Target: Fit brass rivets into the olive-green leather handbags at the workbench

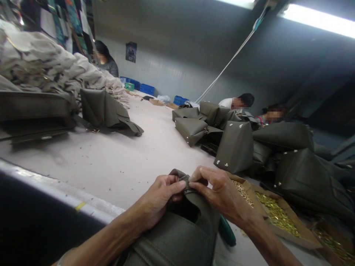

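An olive-green leather bag [180, 236] lies in front of me at the table's near edge. My left hand [159, 199] pinches the bag's upper edge between thumb and fingers. Facing it, my right hand [219, 188] grips the same edge, fingertips almost touching the left thumb. A small dark part sits between the fingertips; I cannot tell what it is. The bag's opening shows dark just below the hands.
Cardboard trays of small brass fittings [277, 216] lie right of my right wrist. A green-handled tool [227, 232] rests under that forearm. Several olive bags [235, 146] are piled at right, more bags [109, 111] and pale cloth covers [41, 62] at left. People sit at the far side.
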`<action>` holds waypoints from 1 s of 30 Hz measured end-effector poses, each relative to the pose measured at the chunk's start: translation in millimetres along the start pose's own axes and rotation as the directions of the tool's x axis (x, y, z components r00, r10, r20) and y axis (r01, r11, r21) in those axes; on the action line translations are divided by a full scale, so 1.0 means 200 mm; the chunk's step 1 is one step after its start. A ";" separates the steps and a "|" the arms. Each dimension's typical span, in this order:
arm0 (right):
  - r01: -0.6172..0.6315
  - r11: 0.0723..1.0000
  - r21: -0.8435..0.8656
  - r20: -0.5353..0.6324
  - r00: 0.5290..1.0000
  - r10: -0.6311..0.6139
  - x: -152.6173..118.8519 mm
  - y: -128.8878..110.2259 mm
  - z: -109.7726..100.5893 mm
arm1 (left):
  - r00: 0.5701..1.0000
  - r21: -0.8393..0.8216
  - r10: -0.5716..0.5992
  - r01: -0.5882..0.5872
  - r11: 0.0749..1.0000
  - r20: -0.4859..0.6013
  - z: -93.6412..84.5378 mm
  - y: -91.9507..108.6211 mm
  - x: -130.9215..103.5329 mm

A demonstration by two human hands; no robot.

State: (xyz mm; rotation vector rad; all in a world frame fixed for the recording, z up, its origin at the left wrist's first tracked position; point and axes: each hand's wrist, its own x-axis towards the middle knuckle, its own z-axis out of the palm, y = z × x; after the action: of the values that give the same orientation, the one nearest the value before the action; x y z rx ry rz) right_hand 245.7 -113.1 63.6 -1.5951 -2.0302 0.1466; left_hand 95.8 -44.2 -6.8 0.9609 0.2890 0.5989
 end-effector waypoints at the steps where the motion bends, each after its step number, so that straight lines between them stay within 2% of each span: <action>1: -0.028 0.999 0.031 -0.004 1.000 0.029 0.00 0.00 0.00 | 1.000 0.002 0.002 -0.002 1.000 -0.001 0.00 0.00 0.00; 5: -0.113 0.986 0.125 -0.001 0.994 0.114 0.01 0.00 0.02 | 1.000 0.000 0.008 -0.008 1.000 0.001 0.01 0.00 0.00; 10: -0.025 0.980 0.198 -0.016 0.999 0.029 0.02 0.02 0.02 | 1.000 0.003 -0.002 0.002 1.000 -0.022 0.01 0.01 0.00; 12: -0.031 0.971 0.238 -0.003 0.999 0.033 0.02 0.03 0.02 | 1.000 0.001 -0.008 0.008 1.000 -0.024 0.01 0.01 0.00; 15: -0.113 0.947 0.299 -0.004 0.993 0.120 0.03 0.04 0.04 | 0.999 -0.010 -0.016 0.015 1.000 -0.036 0.01 0.00 -0.01; 19: -0.216 0.907 0.362 -0.071 0.964 0.258 0.02 0.04 0.09 | 0.998 -0.022 -0.025 0.024 0.999 -0.050 0.01 0.00 -0.01; 21: -0.228 0.899 0.373 -0.109 0.952 0.287 0.01 0.03 0.11 | 0.998 -0.019 -0.026 0.025 1.000 -0.060 0.01 0.00 -0.01; 26: -0.136 0.920 0.367 -0.146 0.969 0.202 -0.01 0.01 0.11 | 0.997 -0.013 -0.038 0.037 0.999 -0.067 0.01 0.00 -0.02; 30: -0.193 0.913 0.360 -0.181 0.946 0.271 0.00 0.01 0.13 | 0.998 -0.023 -0.030 0.029 0.999 -0.060 0.01 -0.01 -0.02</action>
State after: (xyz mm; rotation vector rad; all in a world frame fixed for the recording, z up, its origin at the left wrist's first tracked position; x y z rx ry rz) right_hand 234.9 -106.7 39.9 -1.5479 -1.5394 0.3650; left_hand 94.1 -48.0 -7.1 0.9168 0.3486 0.6036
